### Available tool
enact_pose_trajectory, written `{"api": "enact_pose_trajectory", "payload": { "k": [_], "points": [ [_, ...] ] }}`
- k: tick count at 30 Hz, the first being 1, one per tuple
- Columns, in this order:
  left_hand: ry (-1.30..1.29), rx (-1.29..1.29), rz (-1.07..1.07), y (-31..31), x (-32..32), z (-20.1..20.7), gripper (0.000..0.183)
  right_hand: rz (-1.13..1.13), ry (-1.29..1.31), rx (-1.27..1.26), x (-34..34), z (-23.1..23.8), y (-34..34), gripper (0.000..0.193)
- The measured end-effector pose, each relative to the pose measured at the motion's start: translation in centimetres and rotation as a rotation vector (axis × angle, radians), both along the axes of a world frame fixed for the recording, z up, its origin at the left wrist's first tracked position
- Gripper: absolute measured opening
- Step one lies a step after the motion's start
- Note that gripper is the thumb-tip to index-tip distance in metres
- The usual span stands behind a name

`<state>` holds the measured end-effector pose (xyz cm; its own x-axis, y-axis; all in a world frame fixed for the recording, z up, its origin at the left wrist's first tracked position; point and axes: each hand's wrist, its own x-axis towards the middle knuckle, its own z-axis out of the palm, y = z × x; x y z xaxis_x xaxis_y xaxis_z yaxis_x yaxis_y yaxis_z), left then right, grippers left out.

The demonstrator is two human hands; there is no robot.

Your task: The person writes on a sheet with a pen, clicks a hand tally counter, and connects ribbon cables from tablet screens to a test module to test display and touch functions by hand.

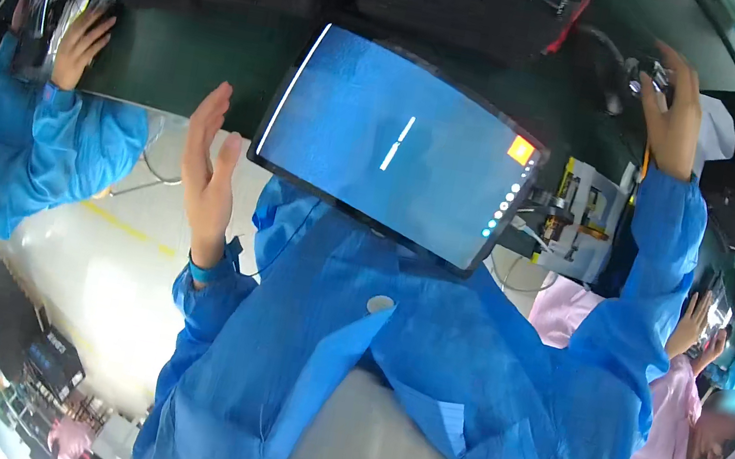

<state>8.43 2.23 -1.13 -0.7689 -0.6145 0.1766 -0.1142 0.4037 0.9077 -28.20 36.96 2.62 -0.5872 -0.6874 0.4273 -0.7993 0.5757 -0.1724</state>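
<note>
A tablet-like screen [392, 145] in a black frame, lit blue, sits tilted in front of my body. Just off its left edge, my left hand [212, 173] is raised with straight fingers and thumb apart, holding nothing. My right hand [674, 121] reaches to the far right over the dark bench. Its thumb and fingers close around a small shiny metal part [648, 77], whose exact kind is too small to tell. A white sheet-like piece [717, 129] lies beside that hand.
Right of the screen stands a small fixture [580, 223] with yellow and metal parts and a white cable. A red-handled tool [569, 24] lies farther back. At left, a co-worker's hand [80, 46] rests by clear packaging; at right sits a person in pink [668, 420].
</note>
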Motion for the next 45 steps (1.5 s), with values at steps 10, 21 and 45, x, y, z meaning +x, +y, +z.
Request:
{"api": "enact_pose_trajectory", "payload": {
  "k": [10,21,45],
  "points": [
    [0.001,-0.094,-0.022,-0.1,-1.6,0.3,0.043,0.116,-0.258,-0.127,0.0,-1.6,-2.0,0.058],
    [0.041,-0.134,0.016,0.4,-0.9,0.6,0.04,0.191,-0.234,0.122,-0.1,-2.6,-1.7,0.058],
    [0.623,-0.49,-0.875,14.6,-16.6,-2.5,0.065,0.271,-0.113,0.251,20.9,-1.6,0.7,0.016]
  ]
}}
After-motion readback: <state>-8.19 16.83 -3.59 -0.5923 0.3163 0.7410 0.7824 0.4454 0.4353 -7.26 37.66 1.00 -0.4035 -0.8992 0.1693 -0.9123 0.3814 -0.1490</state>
